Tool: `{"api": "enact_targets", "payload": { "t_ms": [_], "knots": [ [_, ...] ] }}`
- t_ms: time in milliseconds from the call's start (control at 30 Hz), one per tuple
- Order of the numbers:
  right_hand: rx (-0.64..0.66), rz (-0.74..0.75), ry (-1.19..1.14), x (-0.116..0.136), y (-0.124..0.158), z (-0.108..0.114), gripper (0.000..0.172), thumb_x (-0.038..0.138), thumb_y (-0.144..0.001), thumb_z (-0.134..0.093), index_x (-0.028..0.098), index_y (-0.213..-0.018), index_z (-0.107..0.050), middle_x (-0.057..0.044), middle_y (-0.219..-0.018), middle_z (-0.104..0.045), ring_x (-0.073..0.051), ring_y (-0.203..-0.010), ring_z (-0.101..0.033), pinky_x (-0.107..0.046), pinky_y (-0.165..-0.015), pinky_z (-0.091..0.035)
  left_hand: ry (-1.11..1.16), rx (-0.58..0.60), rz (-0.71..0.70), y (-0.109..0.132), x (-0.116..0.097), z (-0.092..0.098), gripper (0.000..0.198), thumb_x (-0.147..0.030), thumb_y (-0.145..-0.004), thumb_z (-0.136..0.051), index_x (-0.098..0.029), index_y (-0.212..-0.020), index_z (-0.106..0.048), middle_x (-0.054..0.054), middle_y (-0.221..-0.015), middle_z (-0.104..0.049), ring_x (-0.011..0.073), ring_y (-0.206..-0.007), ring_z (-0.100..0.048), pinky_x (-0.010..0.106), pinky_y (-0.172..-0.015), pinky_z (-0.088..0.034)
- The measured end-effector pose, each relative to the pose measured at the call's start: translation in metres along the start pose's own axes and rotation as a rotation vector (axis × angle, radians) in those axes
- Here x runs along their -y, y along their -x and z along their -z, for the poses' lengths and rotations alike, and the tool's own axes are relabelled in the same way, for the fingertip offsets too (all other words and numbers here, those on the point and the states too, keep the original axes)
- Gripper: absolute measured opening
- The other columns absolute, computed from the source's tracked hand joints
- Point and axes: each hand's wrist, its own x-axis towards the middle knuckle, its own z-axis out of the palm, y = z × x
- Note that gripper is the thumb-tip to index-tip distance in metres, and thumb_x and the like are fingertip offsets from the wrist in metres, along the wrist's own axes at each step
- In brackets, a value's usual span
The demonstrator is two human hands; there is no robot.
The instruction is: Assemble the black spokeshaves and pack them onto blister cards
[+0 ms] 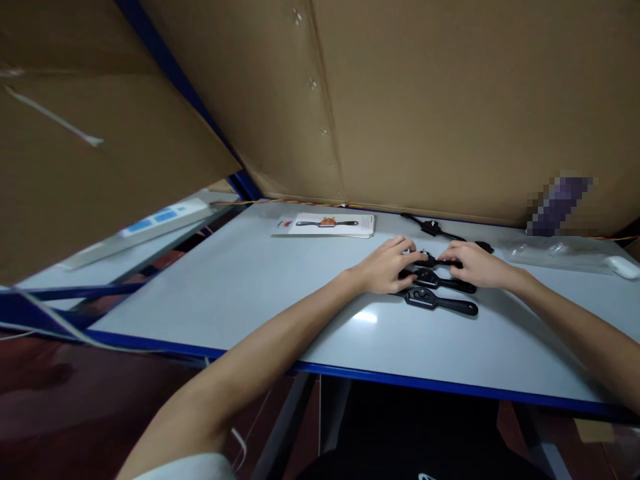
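Note:
Several black spokeshaves lie in a row on the right half of the grey table. My left hand (387,267) has its fingers curled over the left end of one spokeshave (429,260), near its middle body. At the other end my right hand (473,264) pinches the right handle of that same tool. Just in front of it lies a second spokeshave (431,279), its left handle partly under my left fingers. Nearest me is another spokeshave (423,298), with its right handle pointing right. Behind my hands, one more spokeshave (432,229) rests at a slant.
Printed cards (333,225) picturing a spokeshave lie at the back of the table (215,287). Clear plastic bags (555,252) and a white mouse-like object (624,267) are at right. A power strip (160,219) sits on the left. Cardboard walls (425,100) enclose the back.

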Motion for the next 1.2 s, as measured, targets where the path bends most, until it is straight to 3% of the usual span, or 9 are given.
{"api": "enact_targets", "payload": {
  "t_ms": [100,200,333,567,867,1200],
  "knots": [
    [-0.016,-0.008,0.037,0.007,0.012,-0.005,0.04,0.01,-0.086,-0.053,0.019,-0.117,-0.077,-0.012,-0.108,-0.073,-0.027,-0.1,-0.07,-0.038,-0.089,-0.053,-0.014,-0.033,0.017,0.001,0.0,-0.005,0.054,-0.045,-0.097,-0.052,-0.019,-0.144,-0.056,0.018,-0.138,-0.054,0.0343,-0.125,-0.048,0.053,-0.108,-0.042],
    [-0.078,-0.02,0.063,0.015,0.022,-0.011,0.037,0.012,-0.091,-0.051,0.018,-0.119,-0.075,-0.013,-0.11,-0.073,-0.027,-0.101,-0.069,-0.04,-0.091,-0.053,0.064,0.009,0.089,0.001,0.003,-0.012,0.061,-0.053,-0.101,-0.048,-0.02,-0.152,-0.046,0.019,-0.145,-0.05,0.0357,-0.132,-0.045,0.056,-0.11,-0.04],
    [-0.16,-0.029,0.087,0.028,0.027,-0.018,0.034,0.02,-0.099,-0.046,0.019,-0.118,-0.074,-0.012,-0.104,-0.073,-0.028,-0.096,-0.068,-0.043,-0.088,-0.053,0.124,0.074,0.17,0.0,0.004,-0.014,0.06,-0.053,-0.101,-0.047,-0.017,-0.149,-0.051,0.017,-0.136,-0.055,0.035,-0.127,-0.048,0.055,-0.11,-0.04],
    [-0.188,-0.053,0.093,0.042,0.017,-0.018,0.032,0.029,-0.103,-0.048,0.021,-0.125,-0.069,-0.011,-0.108,-0.072,-0.028,-0.095,-0.067,-0.044,-0.087,-0.052,0.105,0.088,0.126,-0.002,0.001,-0.008,0.057,-0.049,-0.102,-0.043,-0.013,-0.143,-0.058,0.016,-0.117,-0.058,0.0312,-0.107,-0.054,0.05,-0.099,-0.044],
    [-0.212,-0.116,-0.13,0.037,-0.011,-0.03,0.012,0.025,-0.099,-0.058,0.019,-0.101,-0.068,-0.008,-0.099,-0.067,-0.022,-0.085,-0.063,-0.037,-0.082,-0.05,0.136,0.116,0.153,-0.003,0.0,-0.007,0.057,-0.046,-0.101,-0.046,-0.011,-0.144,-0.058,0.015,-0.113,-0.058,0.0314,-0.107,-0.053,0.049,-0.1,-0.043],
    [-0.263,-0.008,-0.19,0.036,-0.006,-0.039,0.02,0.027,-0.104,-0.044,0.02,-0.103,-0.063,-0.01,-0.103,-0.061,-0.025,-0.091,-0.062,-0.042,-0.088,-0.052,0.154,0.101,0.154,-0.003,0.003,-0.008,0.055,-0.048,-0.102,-0.045,-0.012,-0.14,-0.06,0.013,-0.109,-0.058,0.0292,-0.1,-0.051,0.048,-0.099,-0.042]
  ]
}}
